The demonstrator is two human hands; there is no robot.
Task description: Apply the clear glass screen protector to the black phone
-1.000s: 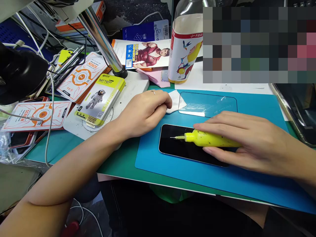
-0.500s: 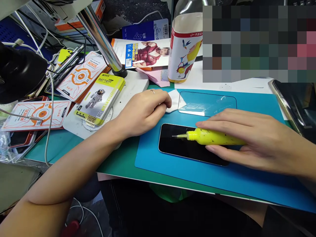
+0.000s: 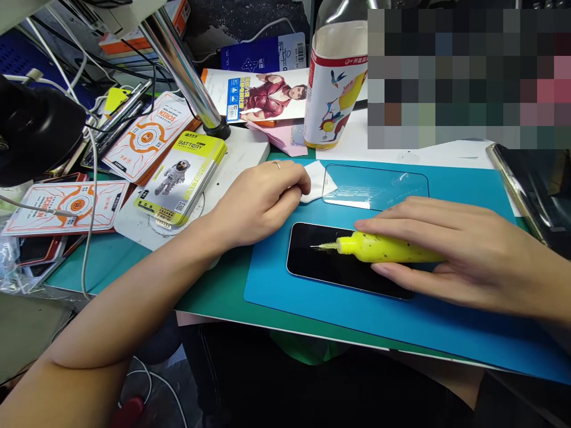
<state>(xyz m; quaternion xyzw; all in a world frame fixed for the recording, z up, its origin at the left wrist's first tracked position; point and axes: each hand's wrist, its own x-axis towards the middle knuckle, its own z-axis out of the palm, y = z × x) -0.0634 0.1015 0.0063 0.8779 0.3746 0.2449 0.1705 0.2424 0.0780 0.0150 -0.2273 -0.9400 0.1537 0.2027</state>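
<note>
A black phone (image 3: 321, 264) lies screen up on the blue mat (image 3: 401, 321). My right hand (image 3: 455, 252) is closed round a yellow squeeze bottle (image 3: 383, 248) lying almost flat, with its thin needle tip over the phone's screen. My left hand (image 3: 259, 199) rests curled at the mat's left edge, fingers pressed on a white wipe (image 3: 317, 181). A clear glass screen protector (image 3: 375, 187) lies on the mat just behind the phone.
A drink bottle (image 3: 332, 77) stands behind the mat. Battery and screen boxes (image 3: 181, 178) and cables crowd the left, beside a chrome lamp post (image 3: 185, 77). Another dark device (image 3: 535, 190) lies at the right edge. The green mat (image 3: 214, 291) reaches the table's front edge.
My right hand has drawn the yellow bottle slightly to the right along the phone's screen. The left hand has stayed on the white wipe.
</note>
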